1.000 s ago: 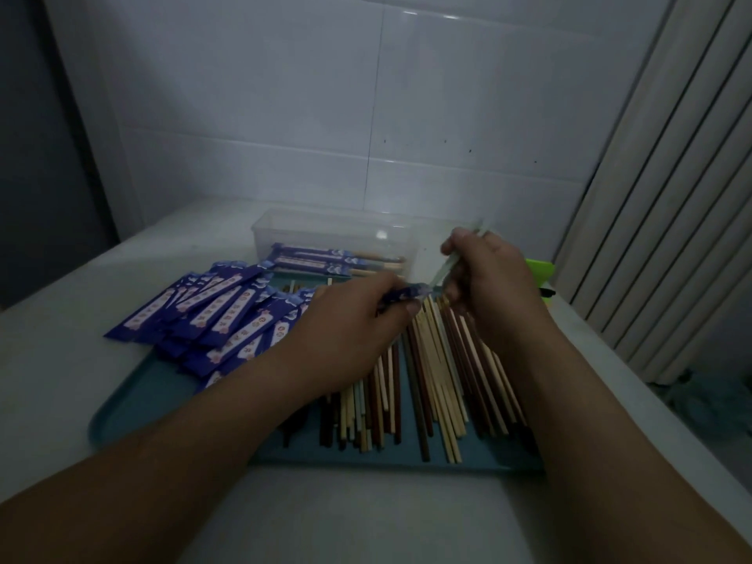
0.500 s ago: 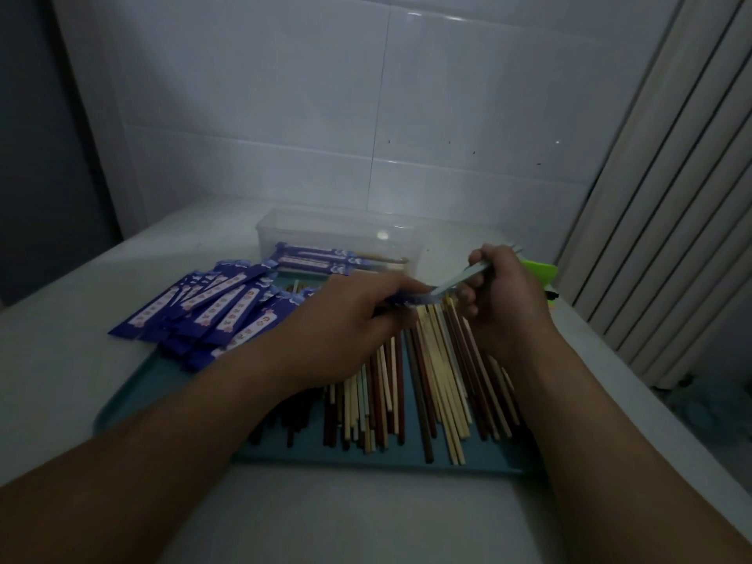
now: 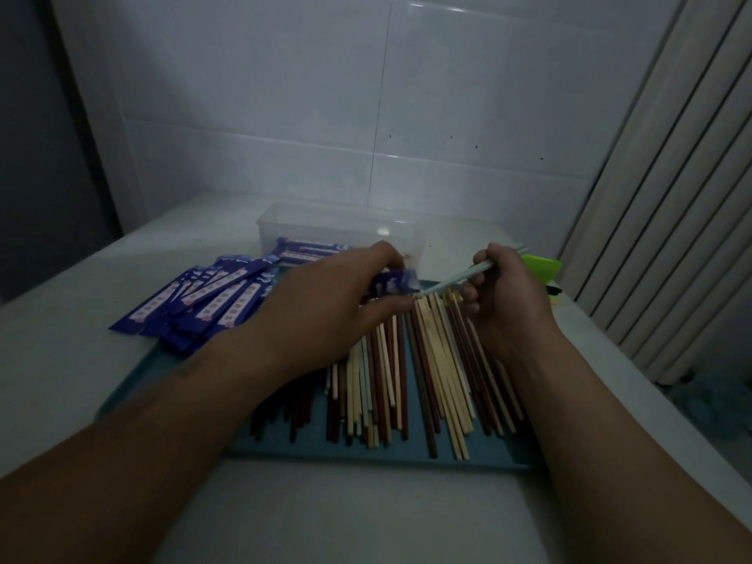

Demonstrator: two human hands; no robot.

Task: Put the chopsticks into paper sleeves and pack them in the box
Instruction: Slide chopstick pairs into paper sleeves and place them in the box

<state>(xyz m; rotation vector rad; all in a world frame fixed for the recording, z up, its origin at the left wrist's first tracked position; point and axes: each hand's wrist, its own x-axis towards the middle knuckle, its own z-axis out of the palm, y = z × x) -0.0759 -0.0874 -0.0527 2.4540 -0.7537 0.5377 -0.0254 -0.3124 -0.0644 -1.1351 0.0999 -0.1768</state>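
My left hand (image 3: 325, 315) pinches a blue paper sleeve (image 3: 394, 282) above the tray. My right hand (image 3: 504, 303) grips a pair of pale blue chopsticks (image 3: 460, 278), whose tips point at the sleeve's open end. Loose chopsticks (image 3: 411, 380) in brown, cream and dark red lie in a heap on the teal tray (image 3: 407, 453). A pile of empty blue sleeves (image 3: 203, 299) lies at the tray's left. Behind stands the clear plastic box (image 3: 337, 225) holding several sleeved chopsticks (image 3: 305, 250).
A bright green object (image 3: 543, 266) lies on the white table (image 3: 366, 514) right of my right hand. A tiled wall rises behind the box. A ribbed folding door (image 3: 671, 217) stands close on the right.
My right hand has moved right and drawn the pale chopsticks back a little. The sleeve's open end now shows clearly in my left fingers.
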